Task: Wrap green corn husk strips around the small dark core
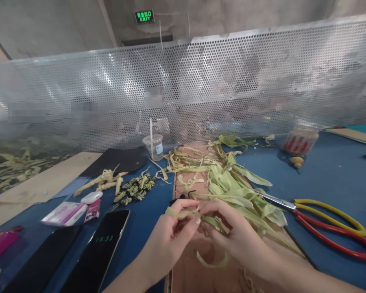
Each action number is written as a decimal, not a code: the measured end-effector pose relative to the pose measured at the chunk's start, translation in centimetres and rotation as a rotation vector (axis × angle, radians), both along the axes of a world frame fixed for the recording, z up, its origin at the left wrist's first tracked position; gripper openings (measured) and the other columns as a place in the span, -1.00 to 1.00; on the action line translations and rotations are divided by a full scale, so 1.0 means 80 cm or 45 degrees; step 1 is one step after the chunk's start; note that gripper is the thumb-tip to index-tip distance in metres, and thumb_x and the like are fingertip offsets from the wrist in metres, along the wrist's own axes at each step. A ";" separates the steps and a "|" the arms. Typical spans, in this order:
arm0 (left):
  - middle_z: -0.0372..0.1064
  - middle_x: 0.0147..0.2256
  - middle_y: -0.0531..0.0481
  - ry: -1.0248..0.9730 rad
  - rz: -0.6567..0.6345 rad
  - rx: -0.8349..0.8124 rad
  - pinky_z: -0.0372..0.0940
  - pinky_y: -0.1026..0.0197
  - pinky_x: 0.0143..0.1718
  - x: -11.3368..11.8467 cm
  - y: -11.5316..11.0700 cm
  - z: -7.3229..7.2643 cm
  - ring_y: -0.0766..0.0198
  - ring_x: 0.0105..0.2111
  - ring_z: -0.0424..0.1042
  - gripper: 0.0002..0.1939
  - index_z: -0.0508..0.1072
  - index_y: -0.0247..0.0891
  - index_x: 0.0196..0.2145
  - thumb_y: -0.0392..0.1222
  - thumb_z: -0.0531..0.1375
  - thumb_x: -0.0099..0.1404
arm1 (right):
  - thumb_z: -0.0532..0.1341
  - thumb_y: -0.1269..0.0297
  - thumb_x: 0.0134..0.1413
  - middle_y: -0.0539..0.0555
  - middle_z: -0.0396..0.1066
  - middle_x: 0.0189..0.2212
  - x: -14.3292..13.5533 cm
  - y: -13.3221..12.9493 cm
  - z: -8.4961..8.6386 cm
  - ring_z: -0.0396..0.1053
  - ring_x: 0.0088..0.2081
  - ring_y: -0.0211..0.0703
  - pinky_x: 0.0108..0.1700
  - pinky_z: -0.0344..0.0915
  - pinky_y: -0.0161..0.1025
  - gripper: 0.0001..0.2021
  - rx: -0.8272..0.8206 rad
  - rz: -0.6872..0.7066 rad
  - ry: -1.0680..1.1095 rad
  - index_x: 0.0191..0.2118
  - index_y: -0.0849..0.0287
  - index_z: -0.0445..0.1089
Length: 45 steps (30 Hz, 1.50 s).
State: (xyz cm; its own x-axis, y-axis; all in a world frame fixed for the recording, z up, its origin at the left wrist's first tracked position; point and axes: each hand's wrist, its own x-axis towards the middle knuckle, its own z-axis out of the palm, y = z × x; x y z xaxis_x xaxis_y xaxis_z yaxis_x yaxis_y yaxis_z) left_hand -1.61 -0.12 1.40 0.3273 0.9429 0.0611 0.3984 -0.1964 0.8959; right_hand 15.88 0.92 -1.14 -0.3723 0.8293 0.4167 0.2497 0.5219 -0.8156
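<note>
My left hand (pixel 169 234) and my right hand (pixel 236 228) meet over a brown board (pixel 198 280), fingers bent and pinching. Between them is a narrow pale green corn husk strip (pixel 212 222), partly hidden by the fingers. A curled husk strip (pixel 213 263) shows just below the hands. Behind my right hand lies a loose heap of green corn husks (pixel 225 183). Yellowish, drier strips (pixel 183 160) are farther back on the board. Scissors (pixel 332 228) with one yellow and one red handle rest to the right, their blades touching the husks.
On the blue table (pixel 329 179), left of the board, are a phone (pixel 100 248), a tissue pack (pixel 65 213), small knotted green pieces (pixel 137 187) and pale braided pieces (pixel 106 179). A plastic cup (pixel 154 148) with a straw and a jar (pixel 300 140) stand near the perforated metal screen (pixel 247 77).
</note>
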 end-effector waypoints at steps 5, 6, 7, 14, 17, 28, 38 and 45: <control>0.38 -0.41 0.08 0.102 0.084 0.139 0.22 0.32 -0.40 0.000 0.005 -0.002 0.31 -0.40 0.36 -0.76 0.41 -0.21 -0.32 -0.07 0.01 0.31 | 0.16 0.38 0.04 0.03 0.34 -0.21 0.002 -0.003 0.002 0.30 -0.15 -0.21 -0.08 0.26 -0.23 -0.79 -0.089 0.045 0.039 -0.15 0.11 0.25; 0.37 -0.43 0.08 0.117 0.078 0.163 0.21 0.32 -0.41 0.000 0.004 -0.003 0.32 -0.41 0.35 -0.75 0.41 -0.21 -0.35 -0.07 0.00 0.31 | 0.17 0.38 0.04 0.03 0.33 -0.21 0.003 -0.004 0.002 0.30 -0.14 -0.22 -0.07 0.25 -0.23 -0.78 -0.100 0.047 0.045 -0.15 0.11 0.25; 0.37 -0.43 0.09 0.126 0.072 0.177 0.21 0.31 -0.41 0.001 0.003 -0.004 0.32 -0.42 0.35 -0.76 0.40 -0.21 -0.35 -0.08 0.00 0.31 | 0.18 0.38 0.03 0.02 0.34 -0.21 0.004 -0.005 0.003 0.30 -0.15 -0.22 -0.06 0.24 -0.24 -0.77 -0.106 0.050 0.046 -0.15 0.11 0.25; 0.31 -0.10 -0.09 0.150 0.064 0.285 0.30 0.20 -0.23 -0.001 0.001 -0.017 0.21 -0.24 0.39 -0.78 0.43 -0.23 -0.36 -0.10 0.05 0.27 | 0.13 0.44 -0.01 -0.03 0.32 -0.44 0.004 -0.006 0.005 0.28 -0.37 -0.27 -0.28 0.24 -0.31 -0.96 -0.197 0.046 -0.005 -0.38 0.18 0.26; 0.35 -0.15 -0.12 0.153 0.074 0.307 0.31 0.16 -0.23 -0.002 0.003 -0.018 0.17 -0.24 0.40 -0.79 0.44 -0.23 -0.31 -0.11 0.05 0.27 | 0.12 0.47 -0.02 -0.02 0.34 -0.43 0.003 -0.005 0.005 0.29 -0.36 -0.27 -0.27 0.24 -0.32 -0.95 -0.281 0.119 0.017 -0.40 0.19 0.25; 0.39 -0.37 0.02 0.002 0.092 0.148 0.26 0.20 -0.28 0.003 -0.002 -0.015 0.23 -0.34 0.40 -0.77 0.25 -0.21 -0.10 -0.14 0.02 0.30 | 0.12 0.50 -0.06 -0.06 0.28 -0.47 0.007 0.004 -0.004 0.22 -0.41 -0.32 -0.33 0.19 -0.36 -0.91 -0.195 0.083 0.050 -0.38 0.19 0.26; 0.42 -0.36 0.06 0.206 0.078 0.290 0.20 0.28 -0.38 0.003 -0.005 -0.011 0.30 -0.44 0.32 -0.79 0.35 -0.17 -0.16 -0.23 0.07 0.22 | 0.10 0.30 0.12 -0.04 0.26 -0.41 0.007 0.001 0.010 0.23 -0.42 -0.34 -0.38 0.19 -0.36 -0.90 -0.501 0.138 0.270 -0.24 0.17 0.22; 0.41 -0.40 0.08 0.132 0.059 0.212 0.11 0.31 -0.48 0.004 -0.005 -0.013 0.33 -0.50 0.27 -0.80 0.39 -0.15 -0.24 -0.06 0.07 0.26 | 0.11 0.26 0.15 0.01 0.30 -0.34 0.007 0.003 0.010 0.30 -0.29 -0.24 -0.22 0.25 -0.24 -0.84 -0.429 0.114 0.316 -0.16 0.15 0.18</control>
State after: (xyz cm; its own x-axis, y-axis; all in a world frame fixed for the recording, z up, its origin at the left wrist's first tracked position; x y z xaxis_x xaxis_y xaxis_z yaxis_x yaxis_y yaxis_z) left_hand -1.28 -0.49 0.40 0.2964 0.9369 0.1854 0.4991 -0.3174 0.8063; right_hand 16.41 1.17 -0.37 -0.3713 0.9036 0.2138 -0.0097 0.2265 -0.9740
